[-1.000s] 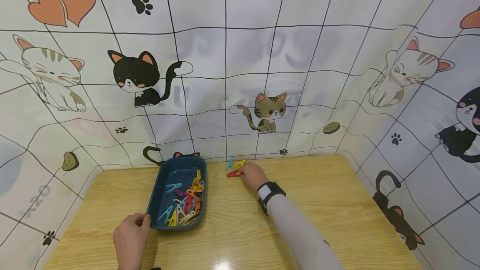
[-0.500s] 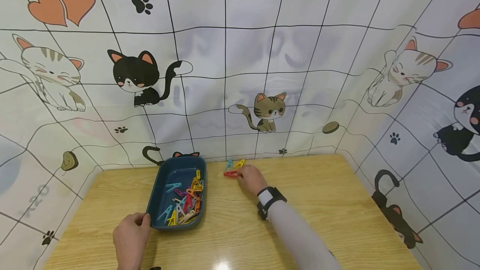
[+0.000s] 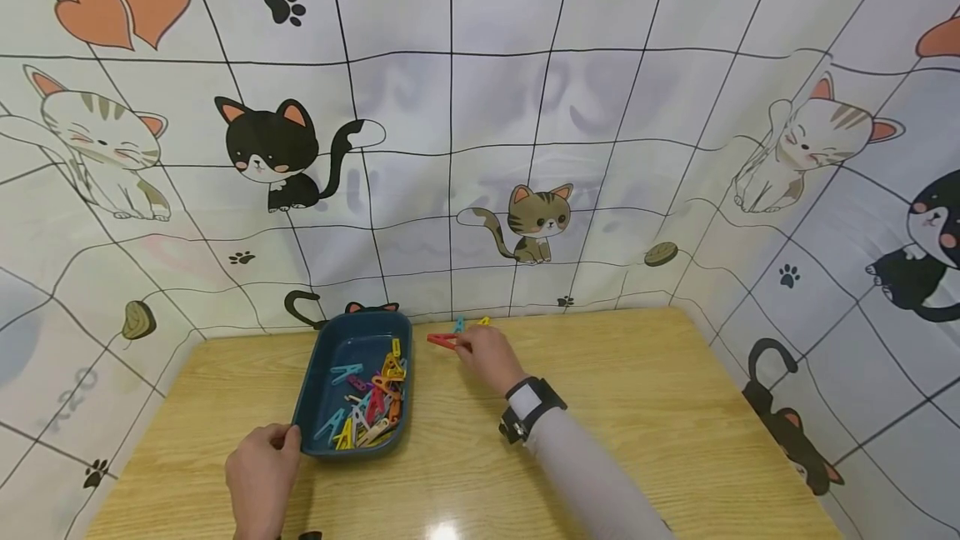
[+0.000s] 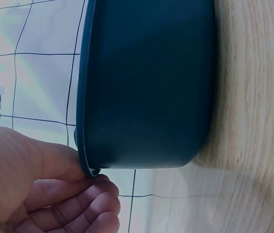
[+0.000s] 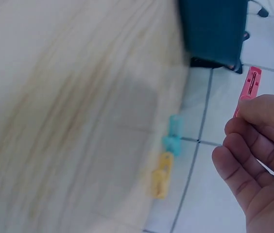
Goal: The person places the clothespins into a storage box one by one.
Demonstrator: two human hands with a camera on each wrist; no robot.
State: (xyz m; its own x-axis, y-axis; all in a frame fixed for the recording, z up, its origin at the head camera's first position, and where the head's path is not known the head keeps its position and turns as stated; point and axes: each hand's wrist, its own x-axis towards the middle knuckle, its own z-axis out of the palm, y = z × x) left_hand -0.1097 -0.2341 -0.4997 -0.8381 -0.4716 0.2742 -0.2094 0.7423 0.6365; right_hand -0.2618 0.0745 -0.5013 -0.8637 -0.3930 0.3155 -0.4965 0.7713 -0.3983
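Observation:
A dark blue plastic tray (image 3: 315, 390) stands on the table, with several coloured clothespins (image 3: 375, 407) lying mostly along its right side. My left hand (image 3: 262, 473) pinches the tray's near left rim between thumb and fingers; the left wrist view shows that rim (image 4: 84, 97) up close. Right of the tray, my right hand (image 3: 491, 357) pinches a red clothespin (image 5: 250, 87) by one end, its other end pointing left toward the tray. Behind that hand lie a light blue clothespin (image 5: 173, 135) and a yellow clothespin (image 5: 162, 175) on the table, partly covered in the head view.
The wooden table (image 3: 615, 423) runs back to a wall covering (image 3: 420, 190) printed with cats and grid lines. Its back edge lies just behind the tray and the two loose clothespins. A watch-like band (image 3: 532, 407) sits on the right wrist.
My right hand has lifted the red clothespin from beside the other two and moved it left toward the tray. The left hand and tray have stayed in place.

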